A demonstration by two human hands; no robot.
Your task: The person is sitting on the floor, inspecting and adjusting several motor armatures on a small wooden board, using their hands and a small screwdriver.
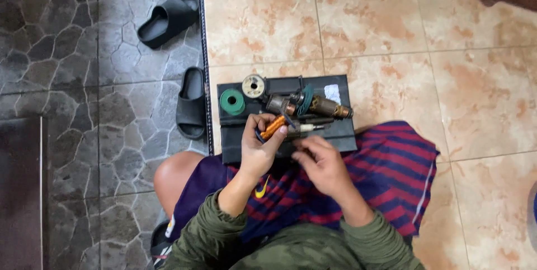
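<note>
Left hand (258, 149) closed around orange handle (274, 127), tip aimed at metal part (306, 129). Right hand (321, 163) fingers curled at part's near end, steadying it; exact hold unclear. Both over black mat (341, 135), armature (313, 105) and green disc (232, 102) close by.

small white rectangular label (332, 93) on the dark case's (335, 135) far right corner

The tan tiled floor (380, 29) bears a black mat (291, 141); two black slippers (191, 102) lie on grey stone paving (67, 52).
</note>
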